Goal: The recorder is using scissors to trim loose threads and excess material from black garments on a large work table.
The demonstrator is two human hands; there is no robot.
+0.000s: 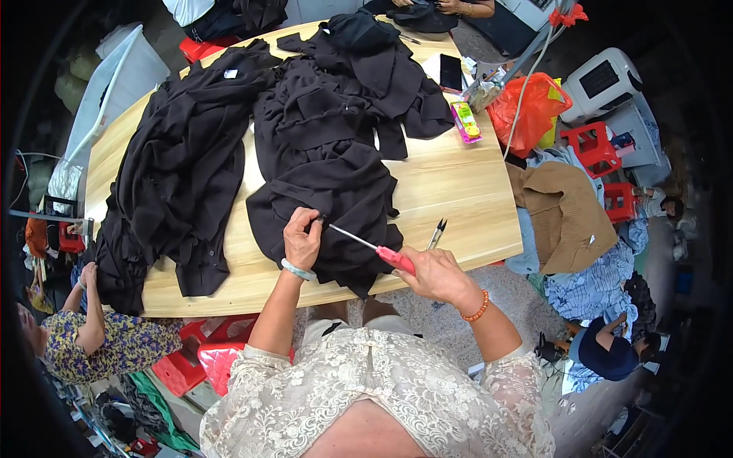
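Far left of the worktop (458, 191): one long black garment (179, 175) spread flat, its near end hanging over the left edge. Limp cloth, no stiffness to it.

Centre: a second heap of black garments (336, 99), rumpled and overlapping, running from the far edge down to the near one. The nearest piece (328, 206) lay under the person's hands, its hem drooping off the near edge. Judged light, soft and apt to slide or bunch on the smooth wood; best held by pressing or pinching a fold close to the spot being worked, not by a loose corner.

Left hand (302, 238) sat on that near piece, fingers curled and pinching a small fold of cloth at the tool tip. A pale bangle (298, 269) was on the wrist.

Right hand (435, 276) was closed around the red handle of a thin-shafted tool (366, 244), its metal point aimed left into the pinched fold. Rigid, light tool; the handle was the only sensible grip. A bead bracelet (477, 309) was on that wrist.

Just right of the tool, small snips (437, 233) lay loose on bare wood.

Far right: a phone (450, 72) and a pink flat pack (466, 122) near the edge. Beyond the edge, an orange plastic bag (534, 107) stood bulging; contents could not be made out.
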